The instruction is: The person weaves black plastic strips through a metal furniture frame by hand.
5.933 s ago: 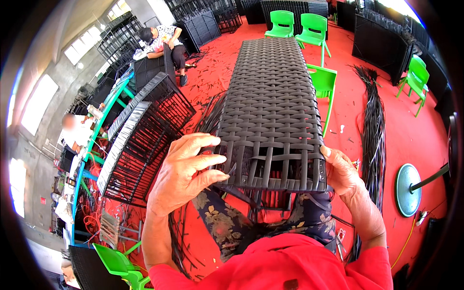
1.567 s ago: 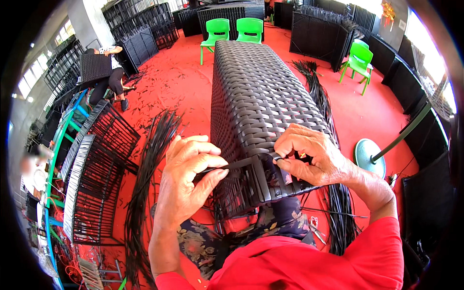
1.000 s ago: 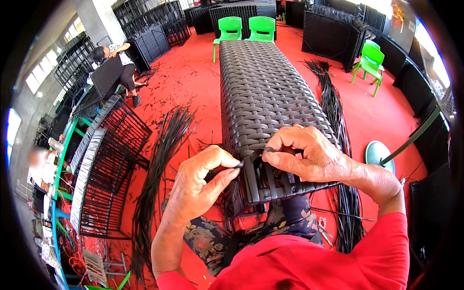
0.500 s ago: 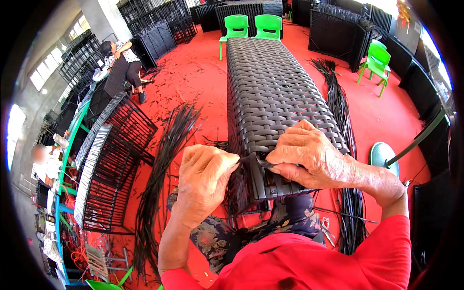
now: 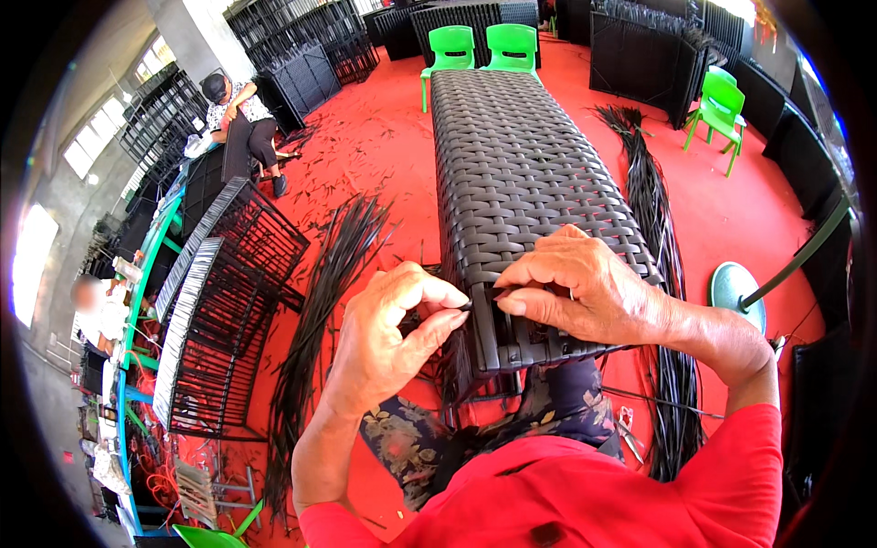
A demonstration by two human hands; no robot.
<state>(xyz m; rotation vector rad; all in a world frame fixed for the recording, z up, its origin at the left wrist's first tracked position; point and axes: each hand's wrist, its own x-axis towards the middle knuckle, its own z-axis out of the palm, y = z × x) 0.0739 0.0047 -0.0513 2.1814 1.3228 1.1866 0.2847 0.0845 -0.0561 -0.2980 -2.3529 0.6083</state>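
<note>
A long box-shaped piece of black wicker (image 5: 521, 173) stretches away in front of me, its top woven from flat dark strips. At its near left corner my left hand (image 5: 393, 333) is closed, thumb and forefinger pinching a black strip (image 5: 468, 307) of which only a tip shows. Close by on the top, my right hand (image 5: 585, 292) also pinches, with a short dark bit of strip showing at its fingertips by the near edge. Bare frame bars and strip ends show along that near end. My legs lie beneath it.
Bundles of loose black strips lie left (image 5: 320, 320) and right (image 5: 653, 219) on the red floor. Black frames (image 5: 219, 338) stand at left. Scissors (image 5: 628, 434) lie by my right leg. Green chairs (image 5: 452, 46), a round stand base (image 5: 735, 292) and a seated co-worker (image 5: 242, 123) are farther off.
My left hand has shifted slightly right and turned, its thumb and forefinger now showing in a pinch. My right fingertips have moved a little left and up, and the strip loop between the hands no longer shows.
</note>
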